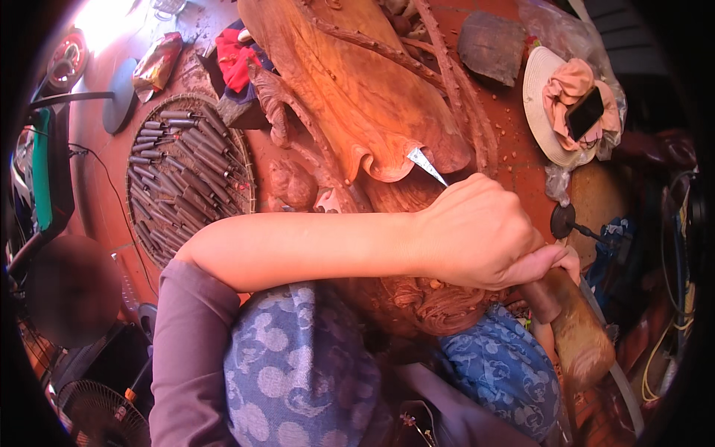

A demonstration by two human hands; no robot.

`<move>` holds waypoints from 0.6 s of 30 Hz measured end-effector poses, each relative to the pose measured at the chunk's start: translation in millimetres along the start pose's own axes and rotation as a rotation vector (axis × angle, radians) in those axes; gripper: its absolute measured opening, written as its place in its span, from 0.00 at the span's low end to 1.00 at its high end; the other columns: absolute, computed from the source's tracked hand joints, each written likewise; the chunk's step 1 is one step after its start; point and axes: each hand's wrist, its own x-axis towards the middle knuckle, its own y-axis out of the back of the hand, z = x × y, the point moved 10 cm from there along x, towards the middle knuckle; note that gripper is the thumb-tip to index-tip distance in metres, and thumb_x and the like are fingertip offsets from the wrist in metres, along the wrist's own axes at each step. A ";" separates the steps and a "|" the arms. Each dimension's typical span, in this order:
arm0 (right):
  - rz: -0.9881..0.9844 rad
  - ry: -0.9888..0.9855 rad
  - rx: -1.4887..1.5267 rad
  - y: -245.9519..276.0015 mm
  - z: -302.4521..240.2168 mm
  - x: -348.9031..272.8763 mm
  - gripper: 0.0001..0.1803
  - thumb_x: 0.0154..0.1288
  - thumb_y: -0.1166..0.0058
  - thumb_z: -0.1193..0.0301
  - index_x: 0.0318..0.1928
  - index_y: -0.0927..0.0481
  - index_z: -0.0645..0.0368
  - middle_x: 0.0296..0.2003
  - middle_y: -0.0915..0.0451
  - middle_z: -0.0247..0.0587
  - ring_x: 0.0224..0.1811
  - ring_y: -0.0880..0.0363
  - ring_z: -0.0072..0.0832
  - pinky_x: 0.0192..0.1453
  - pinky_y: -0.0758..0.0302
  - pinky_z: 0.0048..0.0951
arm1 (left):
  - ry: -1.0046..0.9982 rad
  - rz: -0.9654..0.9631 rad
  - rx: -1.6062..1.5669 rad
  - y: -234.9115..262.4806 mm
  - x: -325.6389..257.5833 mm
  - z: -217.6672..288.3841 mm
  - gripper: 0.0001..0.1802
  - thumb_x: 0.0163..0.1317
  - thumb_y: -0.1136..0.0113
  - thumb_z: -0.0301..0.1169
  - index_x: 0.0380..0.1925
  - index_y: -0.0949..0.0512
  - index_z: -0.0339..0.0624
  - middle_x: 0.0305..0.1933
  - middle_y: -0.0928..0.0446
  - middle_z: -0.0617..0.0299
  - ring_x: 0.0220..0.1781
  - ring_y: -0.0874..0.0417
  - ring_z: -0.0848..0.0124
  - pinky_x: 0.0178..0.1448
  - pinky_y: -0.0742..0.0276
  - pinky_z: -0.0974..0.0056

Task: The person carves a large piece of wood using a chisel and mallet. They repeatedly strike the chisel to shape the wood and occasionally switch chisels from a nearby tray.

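My left arm reaches across to the right. My left hand [480,235] is closed round a chisel; its pale metal blade [428,165] points up and left toward the curled edge of a large orange-brown wood carving [365,97]. The brown chisel handle [541,300] comes out below the fist, against or close beside a wooden mallet [587,346]. My right sleeve [465,406] runs toward the lower edge, but my right hand cannot be made out. Below my left forearm, more carved wood [439,305] with swirling relief lies between my patterned blue-clad knees.
A round woven tray [248,167] full of chisels stands on the left. At the right are a pale hat [538,93], pink cloth [570,86] and a phone [585,114]. A dark wood block [491,46] lies beyond. A fan [100,410] is at lower left.
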 end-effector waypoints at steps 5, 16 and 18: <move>-0.635 1.098 -0.390 -71.2 -91.9 -51.6 0.12 0.71 0.43 0.71 0.50 0.29 0.59 0.50 0.24 0.42 0.58 0.26 0.32 0.64 0.32 0.33 | 0.122 0.041 -0.060 6.3 5.2 -15.1 0.24 0.71 0.43 0.42 0.16 0.16 0.45 0.12 0.26 0.56 0.13 0.26 0.52 0.17 0.33 0.56; -0.451 0.478 -0.398 -45.4 -56.3 -29.0 0.24 0.65 0.33 0.63 0.54 0.31 0.57 0.53 0.29 0.38 0.60 0.33 0.28 0.70 0.41 0.34 | 0.154 0.068 0.001 10.1 4.0 -25.3 0.28 0.71 0.43 0.43 0.11 0.23 0.43 0.11 0.29 0.53 0.12 0.28 0.50 0.17 0.35 0.53; -0.496 0.592 -0.255 -46.6 -54.5 -25.9 0.24 0.65 0.33 0.63 0.54 0.30 0.56 0.52 0.28 0.38 0.59 0.31 0.29 0.68 0.39 0.33 | 0.132 0.066 0.005 9.9 4.7 -21.9 0.28 0.71 0.43 0.43 0.11 0.24 0.43 0.11 0.30 0.53 0.13 0.28 0.50 0.17 0.34 0.53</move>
